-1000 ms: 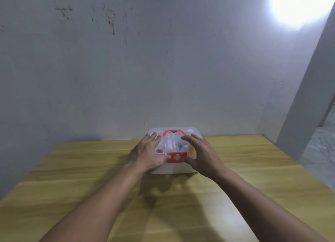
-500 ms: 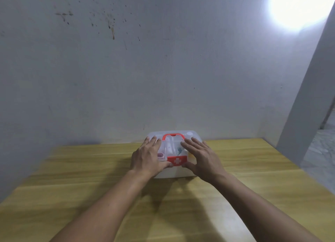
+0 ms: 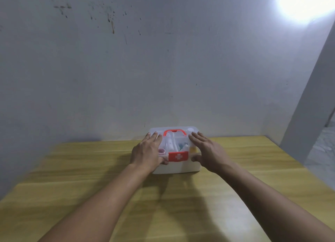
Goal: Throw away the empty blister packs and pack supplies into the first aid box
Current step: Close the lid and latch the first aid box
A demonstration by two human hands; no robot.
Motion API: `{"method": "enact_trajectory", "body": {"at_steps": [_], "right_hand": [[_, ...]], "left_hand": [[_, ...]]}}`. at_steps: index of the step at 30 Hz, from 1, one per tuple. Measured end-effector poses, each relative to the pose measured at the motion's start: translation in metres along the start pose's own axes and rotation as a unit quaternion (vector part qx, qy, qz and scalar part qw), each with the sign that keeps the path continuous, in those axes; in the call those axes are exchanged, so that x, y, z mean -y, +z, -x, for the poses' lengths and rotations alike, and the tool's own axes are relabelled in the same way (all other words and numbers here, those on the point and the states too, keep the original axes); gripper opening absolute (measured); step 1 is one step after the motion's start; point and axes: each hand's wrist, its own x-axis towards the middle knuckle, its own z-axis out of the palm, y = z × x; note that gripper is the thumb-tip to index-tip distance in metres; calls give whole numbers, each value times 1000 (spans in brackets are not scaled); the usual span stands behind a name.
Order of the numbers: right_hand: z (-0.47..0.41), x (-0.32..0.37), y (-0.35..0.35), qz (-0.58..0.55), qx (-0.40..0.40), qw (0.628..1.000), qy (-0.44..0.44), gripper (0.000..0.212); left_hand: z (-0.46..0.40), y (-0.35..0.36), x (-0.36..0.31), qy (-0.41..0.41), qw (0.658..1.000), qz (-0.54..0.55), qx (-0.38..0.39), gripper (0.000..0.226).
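A white first aid box (image 3: 178,167) with a clear lid, a red handle (image 3: 174,132) and a red latch with a white cross (image 3: 178,156) stands at the far middle of the wooden table (image 3: 72,178). Its lid is down, and supplies show through it. My left hand (image 3: 147,152) lies flat on the lid's left side, thumb on the front edge beside the latch. My right hand (image 3: 208,152) rests fingers spread over the lid's right side, thumb at the front. No blister packs are in view.
A grey wall (image 3: 163,69) rises right behind the box. A pillar (image 3: 311,105) stands at the table's far right corner, with tiled floor (image 3: 324,151) beyond it. A bright lamp (image 3: 304,2) glares at the top right.
Both hands have slid apart along the lid, baring the red latch and the lid's middle. The view has tilted up a little.
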Motion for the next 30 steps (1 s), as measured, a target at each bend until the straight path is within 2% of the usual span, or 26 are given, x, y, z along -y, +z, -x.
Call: {"method": "enact_trajectory", "body": {"at_steps": [26,30], "right_hand": [[-83,-16,22,-5,-17,1000,19,83],[-81,-12,20,7,-5,1000,21,85]], "left_hand": [[-90,22,27,-35,998,60,11,97],[-88,20,23,-35,998,25,36,102]]}}
